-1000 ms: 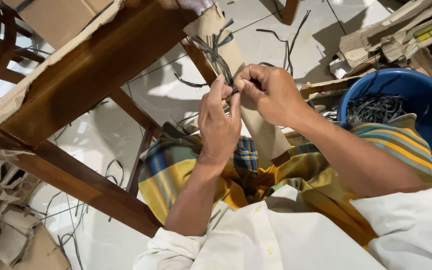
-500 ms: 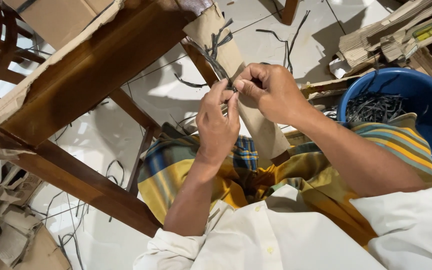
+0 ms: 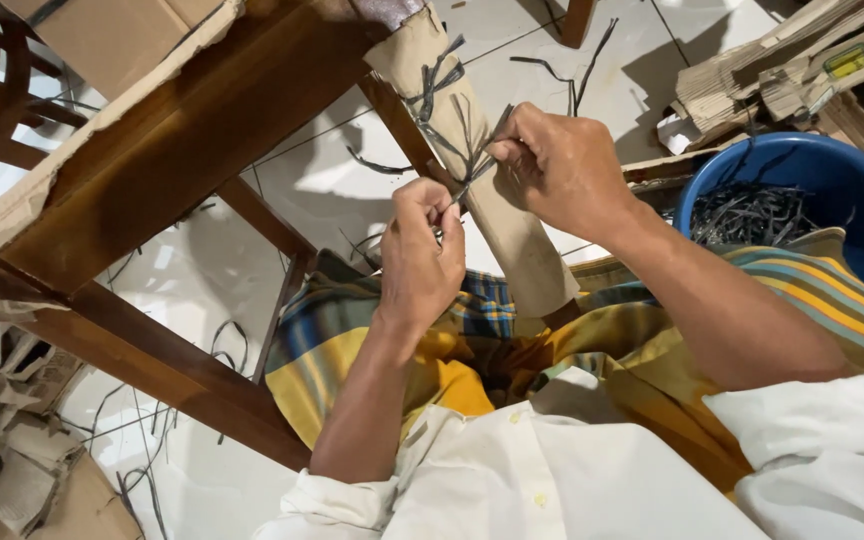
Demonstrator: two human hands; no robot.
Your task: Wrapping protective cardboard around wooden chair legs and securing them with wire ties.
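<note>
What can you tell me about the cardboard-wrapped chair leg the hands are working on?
The wrapped leg is a wooden furniture leg sheathed in plain brown corrugated cardboard, slanting from upper left down toward the person's lap. Dark grey strap strips bind it, tied at two spots with loose ends sticking out. The right hand pinches a strip against it; the left hand pulls another end beside it.
</note>
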